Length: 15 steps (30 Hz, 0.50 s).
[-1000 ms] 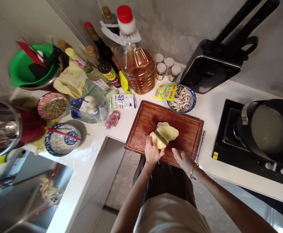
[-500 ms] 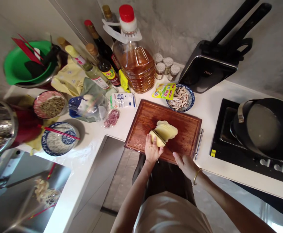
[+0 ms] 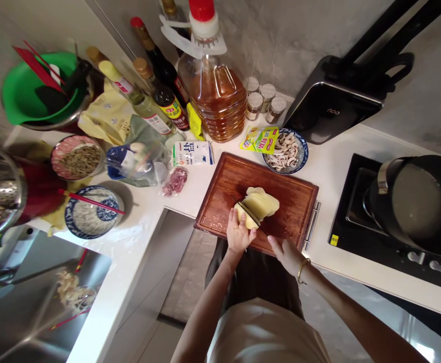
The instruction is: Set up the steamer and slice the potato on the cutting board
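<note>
A peeled potato piece (image 3: 246,217) rests on the brown wooden cutting board (image 3: 220,181), with pale overlapping slices (image 3: 264,202) lying just right of it. My left hand (image 3: 239,233) holds the potato piece from the near side, its fingers bent over the top. In my right hand (image 3: 286,256) is a knife (image 3: 265,231), held by its handle, which the fingers mostly hide. The dark blade runs between the potato piece and the slices.
Right of the board, a pot (image 3: 413,201) of cloudy liquid stands on the cooktop (image 3: 351,222). Behind the board are a bowl of sliced mushrooms (image 3: 286,154), an oil jug (image 3: 216,96) and a knife block (image 3: 330,108). Bagged meat (image 3: 175,181) and a patterned bowl (image 3: 82,217) lie left.
The camera view has shifted slightly, so the counter items sit a little differently in the picture. Both hands keep nearly the same position on the potato and knife.
</note>
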Available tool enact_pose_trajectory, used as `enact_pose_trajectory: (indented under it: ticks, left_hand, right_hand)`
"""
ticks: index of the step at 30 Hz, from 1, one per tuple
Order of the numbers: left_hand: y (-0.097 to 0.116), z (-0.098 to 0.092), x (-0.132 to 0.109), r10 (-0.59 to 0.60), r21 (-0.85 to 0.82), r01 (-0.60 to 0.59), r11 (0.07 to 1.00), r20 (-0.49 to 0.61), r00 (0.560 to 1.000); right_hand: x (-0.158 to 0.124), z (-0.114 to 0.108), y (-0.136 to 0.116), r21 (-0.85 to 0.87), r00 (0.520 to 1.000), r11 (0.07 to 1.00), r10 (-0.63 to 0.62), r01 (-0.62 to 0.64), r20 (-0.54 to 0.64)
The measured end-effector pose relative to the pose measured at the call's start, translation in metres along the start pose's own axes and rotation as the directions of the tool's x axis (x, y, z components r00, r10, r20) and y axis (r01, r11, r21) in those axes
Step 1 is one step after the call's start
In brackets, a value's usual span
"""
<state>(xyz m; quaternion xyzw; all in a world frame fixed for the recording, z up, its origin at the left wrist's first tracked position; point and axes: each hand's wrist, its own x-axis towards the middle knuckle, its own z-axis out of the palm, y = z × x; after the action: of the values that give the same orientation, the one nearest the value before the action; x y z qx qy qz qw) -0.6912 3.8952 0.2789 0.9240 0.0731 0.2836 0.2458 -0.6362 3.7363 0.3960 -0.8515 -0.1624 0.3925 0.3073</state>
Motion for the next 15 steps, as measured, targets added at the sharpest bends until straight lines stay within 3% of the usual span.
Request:
enact_pose_trajectory:
  ticks: [11,15]
  left_hand:
    - [-0.003,0.002,-0.004,-0.012,0.024,0.011,1.0,0.032,0.999]
    - [-0.001,0.0,-0.001,0.008,0.034,-0.009,0.999,0.003,1.0]
  right_hand:
    - [0.049,0.025,0.024,-0.079,0.999,0.996,0.043,-0.043,0.002]
    - [0.054,0.027,0.026,-0.027,1.0,1.0,0.007,-0.008,-0.018]
